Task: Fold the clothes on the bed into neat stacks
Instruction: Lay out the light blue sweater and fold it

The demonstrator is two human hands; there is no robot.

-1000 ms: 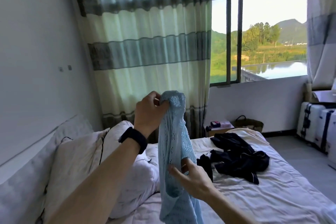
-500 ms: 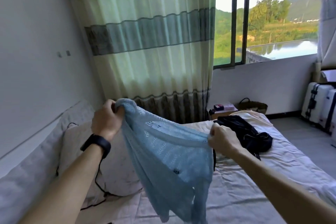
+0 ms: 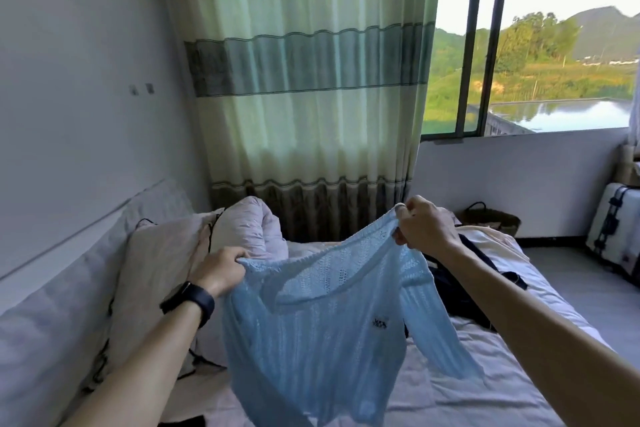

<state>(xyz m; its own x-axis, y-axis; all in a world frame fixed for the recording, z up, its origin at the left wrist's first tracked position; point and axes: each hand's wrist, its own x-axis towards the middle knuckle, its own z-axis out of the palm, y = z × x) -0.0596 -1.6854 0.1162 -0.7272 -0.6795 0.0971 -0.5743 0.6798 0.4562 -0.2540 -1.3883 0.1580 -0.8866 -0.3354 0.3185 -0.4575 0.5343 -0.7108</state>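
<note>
Light-blue knit sweater (image 3: 322, 333) hangs spread above the bed (image 3: 540, 329), front facing the camera. Left hand (image 3: 218, 272) pinches one shoulder; right hand (image 3: 420, 227) pinches the other, higher. Dark garment (image 3: 450, 291) lies on the bed behind.

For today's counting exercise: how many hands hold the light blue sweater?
2. The left hand grips one shoulder of the light blue knit sweater, by the pillow; the right hand grips the other, higher up.
</note>
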